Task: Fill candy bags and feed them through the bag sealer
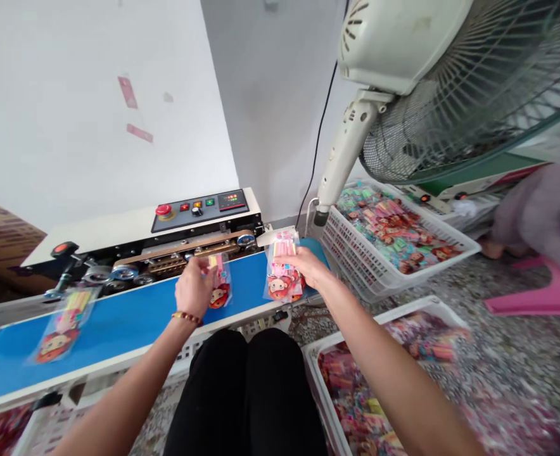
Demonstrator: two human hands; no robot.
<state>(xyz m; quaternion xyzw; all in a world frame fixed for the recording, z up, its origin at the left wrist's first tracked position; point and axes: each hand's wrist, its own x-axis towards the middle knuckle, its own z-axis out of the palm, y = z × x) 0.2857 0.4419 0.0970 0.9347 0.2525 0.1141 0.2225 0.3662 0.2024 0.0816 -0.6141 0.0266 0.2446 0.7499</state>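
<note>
My left hand, with a beaded bracelet at the wrist, is closed on the left edge of a clear packet over the blue conveyor belt. That packet shows yellow and pink sticks above a red-haired cartoon head. Farther right, my right hand grips a similar packet, or a few overlapping ones, near the belt's right end. Another packet lies alone toward the belt's left end. Behind the belt runs the sealing machine, its rollers and brown band next to the packets' upper ends.
A fan leans in at upper right. White baskets of packets stand at right and beside my right knee. A pink stool and part of another person are at far right. A red stop button tops the machine.
</note>
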